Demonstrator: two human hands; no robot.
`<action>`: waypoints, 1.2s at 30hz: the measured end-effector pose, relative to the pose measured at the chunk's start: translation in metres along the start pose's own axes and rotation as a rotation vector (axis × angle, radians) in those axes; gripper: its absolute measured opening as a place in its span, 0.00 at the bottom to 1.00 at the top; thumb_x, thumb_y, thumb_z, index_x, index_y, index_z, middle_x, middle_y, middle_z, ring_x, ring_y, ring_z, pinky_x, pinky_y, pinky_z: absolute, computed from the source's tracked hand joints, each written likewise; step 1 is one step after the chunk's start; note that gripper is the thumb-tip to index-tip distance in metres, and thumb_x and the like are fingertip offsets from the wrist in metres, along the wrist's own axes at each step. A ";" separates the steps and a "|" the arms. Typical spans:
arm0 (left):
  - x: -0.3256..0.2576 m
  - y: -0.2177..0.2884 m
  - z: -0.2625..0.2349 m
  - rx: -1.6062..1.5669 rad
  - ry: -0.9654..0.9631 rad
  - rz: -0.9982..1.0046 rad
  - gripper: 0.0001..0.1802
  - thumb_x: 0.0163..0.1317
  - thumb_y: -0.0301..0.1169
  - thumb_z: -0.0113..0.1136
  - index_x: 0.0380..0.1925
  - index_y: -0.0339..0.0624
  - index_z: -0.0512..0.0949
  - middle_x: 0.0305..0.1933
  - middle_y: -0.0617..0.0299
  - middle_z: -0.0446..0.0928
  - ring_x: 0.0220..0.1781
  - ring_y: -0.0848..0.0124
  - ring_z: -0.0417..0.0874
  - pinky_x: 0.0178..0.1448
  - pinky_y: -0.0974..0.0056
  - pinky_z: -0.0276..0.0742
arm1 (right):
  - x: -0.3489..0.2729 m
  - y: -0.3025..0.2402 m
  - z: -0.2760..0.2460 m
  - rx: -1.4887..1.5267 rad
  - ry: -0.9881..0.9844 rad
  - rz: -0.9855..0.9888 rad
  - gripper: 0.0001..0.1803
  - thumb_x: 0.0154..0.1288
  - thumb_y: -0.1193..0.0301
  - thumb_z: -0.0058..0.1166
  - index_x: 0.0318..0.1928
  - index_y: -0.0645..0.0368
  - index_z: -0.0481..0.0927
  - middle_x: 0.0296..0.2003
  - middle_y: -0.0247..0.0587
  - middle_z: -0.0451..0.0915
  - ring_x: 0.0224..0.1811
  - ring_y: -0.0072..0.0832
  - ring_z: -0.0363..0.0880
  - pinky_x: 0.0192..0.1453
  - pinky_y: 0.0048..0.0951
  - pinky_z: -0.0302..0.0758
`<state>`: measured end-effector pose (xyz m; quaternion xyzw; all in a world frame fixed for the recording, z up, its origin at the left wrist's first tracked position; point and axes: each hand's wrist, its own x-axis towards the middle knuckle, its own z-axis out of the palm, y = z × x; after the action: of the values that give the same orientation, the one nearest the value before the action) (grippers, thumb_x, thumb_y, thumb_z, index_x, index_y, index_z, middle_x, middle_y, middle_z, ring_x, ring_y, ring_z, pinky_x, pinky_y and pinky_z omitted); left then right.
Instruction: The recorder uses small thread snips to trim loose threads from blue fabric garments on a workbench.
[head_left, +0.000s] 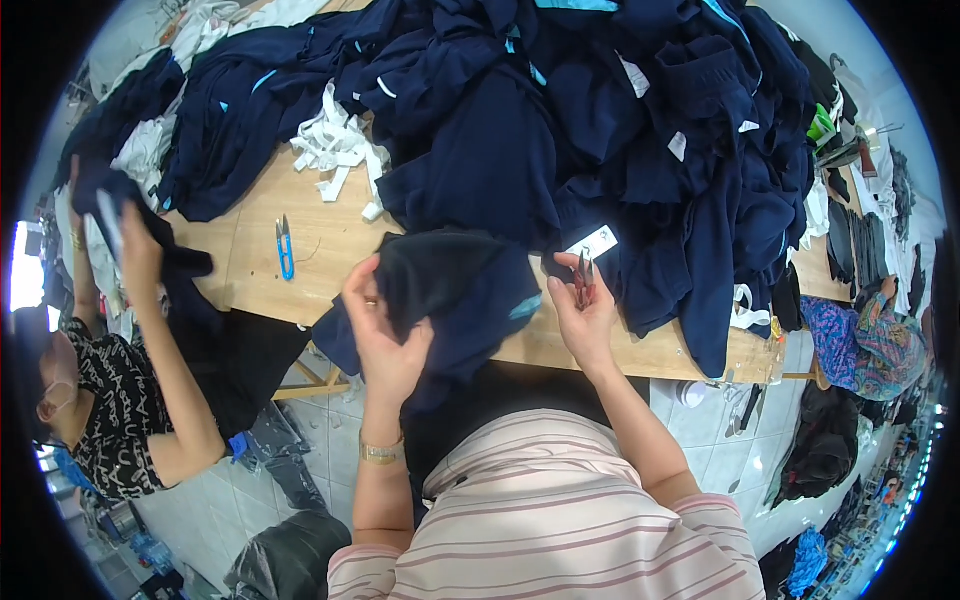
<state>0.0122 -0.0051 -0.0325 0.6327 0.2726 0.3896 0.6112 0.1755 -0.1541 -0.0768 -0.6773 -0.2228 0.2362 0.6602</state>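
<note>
My left hand (388,345) grips a dark navy garment (460,285) with a light blue patch, lifted in front of me over the table's near edge. The thumb and fingers are closed on its cloth. Just right of the garment, my right hand (590,325) holds small red-handled thread snips (583,283), blades pointing up and away from me. Its thumb and forefinger meet near a dark edge of cloth; whether they pinch it I cannot tell. A white tag (593,243) shows right behind the snips.
Navy garments (470,150) pile across the far side of the wooden table (250,270). Blue thread snips (286,252) and white strips (335,140) lie at left. A co-worker (130,400) handles dark cloth on the left; another person (870,340) sits far right.
</note>
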 end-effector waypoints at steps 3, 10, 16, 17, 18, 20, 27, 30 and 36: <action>-0.003 -0.002 0.005 -0.243 -0.128 -0.127 0.47 0.43 0.12 0.53 0.67 0.44 0.50 0.61 0.53 0.62 0.64 0.64 0.64 0.67 0.62 0.61 | -0.001 -0.013 0.015 0.046 -0.024 -0.083 0.13 0.64 0.76 0.55 0.49 0.62 0.75 0.25 0.21 0.66 0.23 0.08 0.56 0.27 0.13 0.55; 0.001 0.008 0.008 -0.605 -0.142 -0.302 0.49 0.43 0.15 0.50 0.70 0.45 0.47 0.62 0.54 0.61 0.64 0.65 0.65 0.65 0.66 0.62 | -0.004 -0.037 0.047 0.018 -0.373 -0.023 0.13 0.63 0.78 0.55 0.49 0.63 0.77 0.34 0.27 0.76 0.27 0.09 0.66 0.32 0.12 0.62; 0.004 0.010 0.002 -0.772 -0.147 -0.350 0.46 0.48 0.19 0.47 0.71 0.46 0.47 0.63 0.54 0.61 0.61 0.67 0.68 0.59 0.70 0.69 | 0.007 -0.027 0.053 0.033 -0.245 -0.166 0.05 0.62 0.77 0.56 0.38 0.62 0.76 0.21 0.24 0.70 0.22 0.09 0.62 0.27 0.14 0.60; 0.004 0.010 0.002 -0.769 -0.143 -0.350 0.45 0.49 0.18 0.47 0.71 0.46 0.47 0.64 0.53 0.60 0.60 0.66 0.68 0.60 0.69 0.68 | 0.009 -0.030 0.052 0.038 -0.215 -0.159 0.04 0.62 0.78 0.55 0.38 0.62 0.76 0.20 0.23 0.69 0.22 0.09 0.62 0.26 0.14 0.60; 0.005 0.010 0.004 -0.766 -0.140 -0.351 0.45 0.49 0.18 0.46 0.71 0.47 0.47 0.65 0.52 0.59 0.60 0.66 0.69 0.60 0.68 0.68 | 0.010 -0.033 0.051 0.068 -0.183 -0.176 0.02 0.63 0.78 0.55 0.36 0.62 0.76 0.20 0.22 0.67 0.22 0.08 0.60 0.26 0.14 0.58; 0.006 0.012 0.006 -0.729 -0.148 -0.328 0.43 0.51 0.17 0.47 0.70 0.47 0.48 0.65 0.51 0.59 0.60 0.65 0.69 0.61 0.67 0.67 | 0.009 -0.029 0.043 0.032 -0.187 -0.154 0.02 0.63 0.78 0.54 0.36 0.62 0.76 0.20 0.22 0.67 0.21 0.08 0.59 0.25 0.14 0.56; -0.027 0.029 0.063 0.543 -0.250 0.313 0.24 0.57 0.27 0.56 0.56 0.38 0.71 0.60 0.49 0.66 0.64 0.58 0.66 0.67 0.56 0.60 | 0.010 -0.019 0.004 0.124 -0.089 -0.021 0.06 0.61 0.73 0.60 0.37 0.62 0.81 0.21 0.17 0.67 0.21 0.06 0.58 0.25 0.13 0.52; -0.072 0.039 0.085 0.348 -1.115 0.367 0.26 0.60 0.42 0.57 0.58 0.49 0.70 0.62 0.51 0.65 0.64 0.55 0.65 0.67 0.54 0.60 | 0.024 -0.011 -0.021 0.157 0.056 0.044 0.07 0.63 0.69 0.59 0.36 0.61 0.82 0.19 0.18 0.69 0.19 0.06 0.59 0.22 0.14 0.51; -0.072 0.039 0.075 0.332 -1.151 0.101 0.20 0.64 0.41 0.54 0.52 0.43 0.73 0.41 0.52 0.75 0.44 0.56 0.76 0.53 0.57 0.70 | 0.032 -0.038 -0.025 -0.123 -0.059 -0.073 0.10 0.59 0.72 0.60 0.40 0.63 0.81 0.16 0.17 0.64 0.17 0.07 0.57 0.23 0.14 0.52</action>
<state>0.0296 -0.1103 -0.0012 0.8412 -0.0757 -0.0348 0.5343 0.2159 -0.1531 -0.0393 -0.7006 -0.2808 0.2180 0.6187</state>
